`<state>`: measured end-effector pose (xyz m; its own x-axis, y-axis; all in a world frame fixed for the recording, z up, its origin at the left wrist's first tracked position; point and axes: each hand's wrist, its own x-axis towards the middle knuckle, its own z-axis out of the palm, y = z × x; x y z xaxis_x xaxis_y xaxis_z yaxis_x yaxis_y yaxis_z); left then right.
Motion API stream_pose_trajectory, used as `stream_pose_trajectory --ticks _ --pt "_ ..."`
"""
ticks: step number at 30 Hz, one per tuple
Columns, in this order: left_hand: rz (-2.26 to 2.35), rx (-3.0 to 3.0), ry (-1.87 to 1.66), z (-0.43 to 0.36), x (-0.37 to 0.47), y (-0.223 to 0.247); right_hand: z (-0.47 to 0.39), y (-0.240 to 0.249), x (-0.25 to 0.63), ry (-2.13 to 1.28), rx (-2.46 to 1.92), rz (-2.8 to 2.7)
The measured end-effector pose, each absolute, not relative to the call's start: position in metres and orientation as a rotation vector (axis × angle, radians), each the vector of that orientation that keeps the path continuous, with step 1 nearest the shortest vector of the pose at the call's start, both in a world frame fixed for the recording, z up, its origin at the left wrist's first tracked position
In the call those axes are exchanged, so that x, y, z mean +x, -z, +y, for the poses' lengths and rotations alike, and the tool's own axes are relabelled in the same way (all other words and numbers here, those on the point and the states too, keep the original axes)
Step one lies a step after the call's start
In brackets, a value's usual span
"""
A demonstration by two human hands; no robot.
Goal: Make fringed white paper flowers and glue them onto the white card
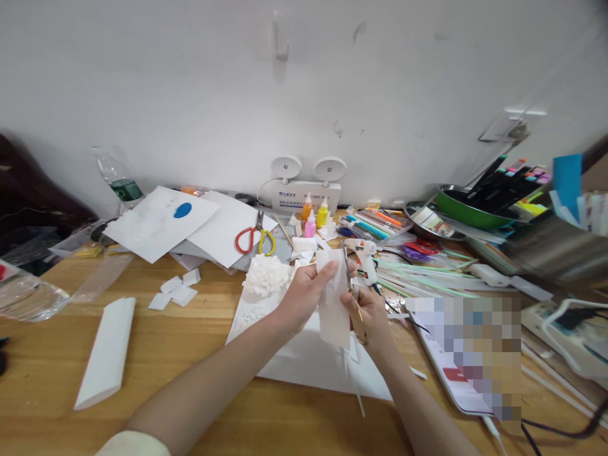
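My left hand [304,294] pinches a white paper strip [334,316] that hangs upright in front of me. In my right hand [373,316] is a pair of gold-handled scissors [360,320]. Their blades point up along the strip's right edge. Thin white slivers dangle below the strip, over a white sheet [294,361] on the table. Left of my hands, a pile of crumpled white bits [266,275] lies on that sheet.
A folded white paper piece [108,351] and small white squares [175,291] lie left on the wooden table [190,329]. Red-and-yellow scissors [256,237] rest behind. Near my right forearm are a phone [451,367], a glue gun [368,256] and cables.
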<state>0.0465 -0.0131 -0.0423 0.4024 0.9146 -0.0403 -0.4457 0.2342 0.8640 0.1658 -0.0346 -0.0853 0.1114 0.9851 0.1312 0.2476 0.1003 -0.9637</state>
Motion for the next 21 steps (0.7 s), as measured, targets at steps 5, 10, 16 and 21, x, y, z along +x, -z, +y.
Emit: stream_pose_trajectory --ticks 5,10,16,21 --pt "0.751 0.850 -1.097 -0.008 0.045 0.040 -0.033 0.086 0.167 -1.000 -1.366 -1.302" --pt "0.725 0.783 -1.211 0.003 0.031 0.025 -0.028 0.085 0.172 -0.923 -1.345 -1.451" --pt "0.607 0.690 -1.282 0.014 0.007 0.003 -0.028 0.083 0.178 -0.744 -1.462 -1.621" --pt "0.555 0.659 -1.386 0.019 -0.010 -0.011 -0.034 0.079 0.178 -0.785 -1.306 -1.789"
